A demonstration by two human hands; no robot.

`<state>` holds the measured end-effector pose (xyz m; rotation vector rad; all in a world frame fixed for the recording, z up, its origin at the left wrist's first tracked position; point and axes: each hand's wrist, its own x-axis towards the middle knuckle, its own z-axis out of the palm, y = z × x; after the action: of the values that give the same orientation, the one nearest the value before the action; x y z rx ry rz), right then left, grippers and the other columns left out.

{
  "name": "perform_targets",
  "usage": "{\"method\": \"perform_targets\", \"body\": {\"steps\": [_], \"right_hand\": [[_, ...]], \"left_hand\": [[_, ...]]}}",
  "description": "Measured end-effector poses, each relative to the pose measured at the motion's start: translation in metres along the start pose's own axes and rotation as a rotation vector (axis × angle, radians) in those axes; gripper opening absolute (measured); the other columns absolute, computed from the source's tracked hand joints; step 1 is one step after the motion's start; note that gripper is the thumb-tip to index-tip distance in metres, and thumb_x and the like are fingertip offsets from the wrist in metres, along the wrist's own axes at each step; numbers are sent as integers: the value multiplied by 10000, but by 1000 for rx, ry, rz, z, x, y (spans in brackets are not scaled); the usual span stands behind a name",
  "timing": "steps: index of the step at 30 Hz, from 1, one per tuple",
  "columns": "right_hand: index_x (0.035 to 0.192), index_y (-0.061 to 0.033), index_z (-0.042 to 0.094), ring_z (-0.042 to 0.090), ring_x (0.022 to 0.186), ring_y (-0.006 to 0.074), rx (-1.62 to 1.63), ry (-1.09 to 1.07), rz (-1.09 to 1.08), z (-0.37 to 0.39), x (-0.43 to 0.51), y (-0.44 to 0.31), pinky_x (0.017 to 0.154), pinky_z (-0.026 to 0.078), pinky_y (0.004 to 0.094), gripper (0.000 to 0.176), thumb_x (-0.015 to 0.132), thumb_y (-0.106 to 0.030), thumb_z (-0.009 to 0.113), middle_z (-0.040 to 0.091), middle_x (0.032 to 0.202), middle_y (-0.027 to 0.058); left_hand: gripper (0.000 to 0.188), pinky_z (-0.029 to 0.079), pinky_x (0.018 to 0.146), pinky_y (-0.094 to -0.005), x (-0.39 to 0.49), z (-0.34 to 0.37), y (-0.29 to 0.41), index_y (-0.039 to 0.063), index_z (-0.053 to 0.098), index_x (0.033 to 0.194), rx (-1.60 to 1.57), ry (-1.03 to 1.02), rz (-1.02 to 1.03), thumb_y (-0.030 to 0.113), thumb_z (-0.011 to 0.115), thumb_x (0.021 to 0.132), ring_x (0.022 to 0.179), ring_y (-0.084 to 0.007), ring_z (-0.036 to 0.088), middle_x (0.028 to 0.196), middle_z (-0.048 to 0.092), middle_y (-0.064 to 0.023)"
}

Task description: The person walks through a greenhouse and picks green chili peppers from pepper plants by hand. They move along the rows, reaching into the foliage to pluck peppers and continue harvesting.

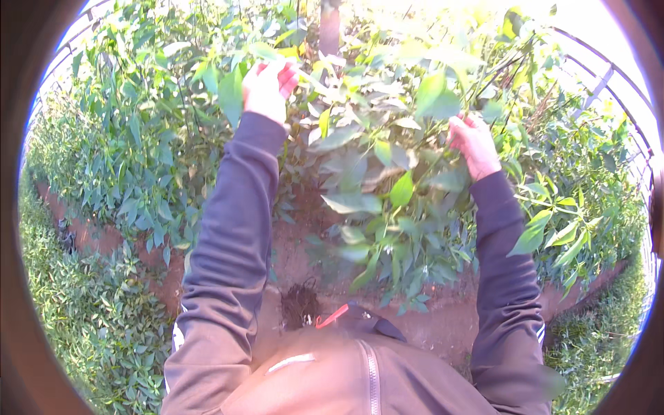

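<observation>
Leafy green plants, pepper-like with small white flowers (388, 249), fill the space before me. My left hand (267, 88) is raised among the upper leaves at left of centre, its fingers curled; glare hides whether anything is between them. A broad leaf (230, 96) hangs right beside its wrist. Further right and a bit lower, my right hand (474, 145) pinches a thin green stem (466, 107) of the plant. A large pale leaf (438, 98) lies just above its fingertips. Leafy branches (402, 189) hang between my two forearms.
A post (329, 28) rises among the plants at top centre. Curved frame bars (612, 70) arch along the right rim. Below the foliage runs reddish-brown soil (295, 249), with a dark clump of dry roots or stalks (300, 305). Low greenery (98, 311) grows at lower left.
</observation>
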<state>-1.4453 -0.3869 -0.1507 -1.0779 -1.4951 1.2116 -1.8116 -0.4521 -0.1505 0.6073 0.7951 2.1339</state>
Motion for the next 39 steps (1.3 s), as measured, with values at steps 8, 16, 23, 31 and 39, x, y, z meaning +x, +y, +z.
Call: {"method": "perform_targets", "body": {"steps": [8,16,23,31,39], "right_hand": [[1199,-64,584,527,673,53,11,-40,-252,2,-1,14,588,425,198,281,923,-107,551,593,827,-14],[1258,-34,527,598,831,89,-161,-98,-202,11,0,-6,668,479,219,359,900,-42,560,628,1005,50],[1324,-47,464,607,915,147,-284,-10,-244,3,10,-3,772,489,256,449,884,-8,546,600,1093,78],[1354,-43,416,618,964,223,577,-125,-194,-10,4,-32,900,502,385,478,893,-34,541,602,1093,114],[1342,24,429,626,976,261,786,-344,-175,-62,27,-40,837,541,372,556,893,-279,556,580,1205,180]], "left_hand": [[173,562,676,-292,-1,4,-9,69,551,1010,-31,82,-11,89,650,870,753,-164,642,889,645,-71],[126,563,644,-252,-11,41,0,71,548,983,-40,-27,28,81,631,889,722,-128,650,900,669,-84],[97,587,671,-259,-2,43,-6,58,560,973,-69,10,36,80,621,901,740,-129,654,907,667,-96],[110,572,630,-251,-17,43,-7,63,562,956,-78,-26,12,84,642,885,696,-115,642,856,652,-58],[103,572,632,-245,-38,40,-4,68,592,979,-143,-58,-15,76,639,887,687,-114,648,872,670,-79]]}}
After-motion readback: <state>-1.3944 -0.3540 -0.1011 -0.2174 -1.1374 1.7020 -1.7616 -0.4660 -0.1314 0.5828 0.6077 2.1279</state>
